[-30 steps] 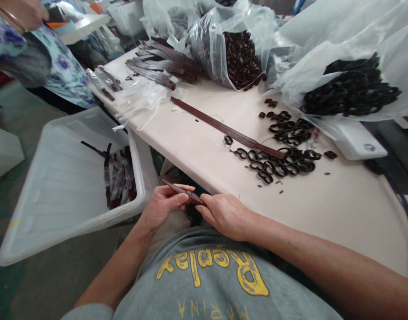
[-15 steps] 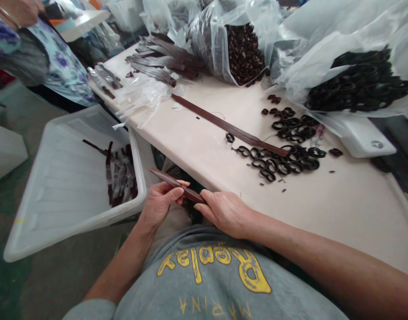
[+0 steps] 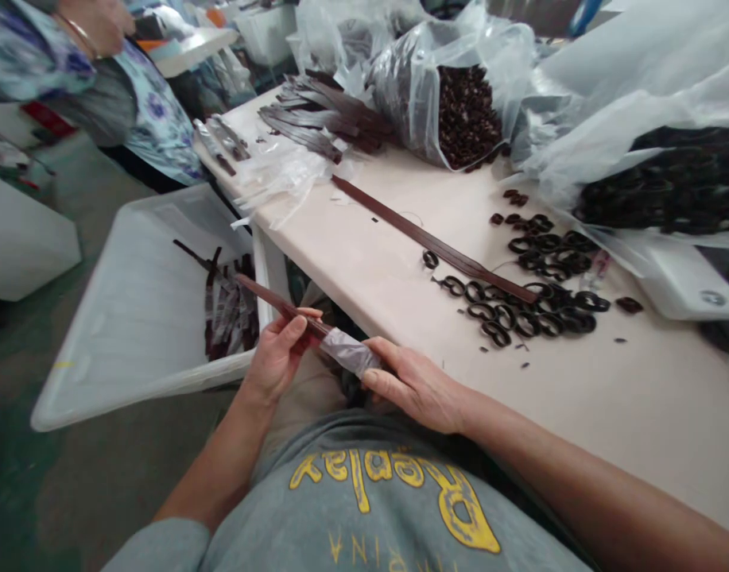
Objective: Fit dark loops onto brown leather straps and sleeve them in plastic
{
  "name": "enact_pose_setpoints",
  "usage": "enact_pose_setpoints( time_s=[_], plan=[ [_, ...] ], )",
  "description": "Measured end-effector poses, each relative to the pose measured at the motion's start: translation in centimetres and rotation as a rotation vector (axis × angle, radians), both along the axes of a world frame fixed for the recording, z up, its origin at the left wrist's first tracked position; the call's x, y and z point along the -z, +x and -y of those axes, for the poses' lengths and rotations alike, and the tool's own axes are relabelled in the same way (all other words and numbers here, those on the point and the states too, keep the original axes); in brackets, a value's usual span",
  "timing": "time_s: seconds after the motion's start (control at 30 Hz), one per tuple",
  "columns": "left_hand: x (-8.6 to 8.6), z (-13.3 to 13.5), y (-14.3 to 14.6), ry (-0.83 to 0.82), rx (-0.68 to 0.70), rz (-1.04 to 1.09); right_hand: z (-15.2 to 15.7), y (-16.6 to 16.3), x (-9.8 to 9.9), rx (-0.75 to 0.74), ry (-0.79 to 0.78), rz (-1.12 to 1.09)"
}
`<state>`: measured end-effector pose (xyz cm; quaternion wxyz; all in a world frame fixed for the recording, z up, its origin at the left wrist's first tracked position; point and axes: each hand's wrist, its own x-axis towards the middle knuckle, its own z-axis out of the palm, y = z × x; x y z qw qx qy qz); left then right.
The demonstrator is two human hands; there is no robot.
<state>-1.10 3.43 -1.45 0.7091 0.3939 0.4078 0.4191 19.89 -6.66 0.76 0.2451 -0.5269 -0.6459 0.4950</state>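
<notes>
Brown strap: hold straight, pinched in left hand, clasped at greyish wrap by right hand, avoiding creases.

The strap you're holding looks like smooth leather with a soft sheen, one end in thin, wrinkled film. Your table has a smooth, matt top; on it, the bag is glossy, crinkled plastic. Beside the table, your bin is smooth, hard plastic. Your T-shirt is matt cloth.
</notes>
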Motion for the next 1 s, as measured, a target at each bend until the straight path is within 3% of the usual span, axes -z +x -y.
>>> enact_pose_setpoints(
  time_s=[0.13,0.27,0.57,1.0],
  plan=[
    [-0.6,-2.2,-1.9,-0.089,-0.227,0.132,0.5,-0.2,0.6,-0.062,-0.244,-0.329],
    [0.0,-2.3,-2.8,-0.158,-0.279,0.192,0.9,-1.0,1.5,-0.09,-0.459,-0.456],
    [0.1,0.5,-2.4,-0.129,-0.08,0.231,1.1,-1.7,1.3,-0.03,-0.49,-0.304],
    [0.6,6.0,3.1,-0.004,0.281,0.14,0.9,-1.0,1.8,0.121,-0.354,-0.226]
  ],
)
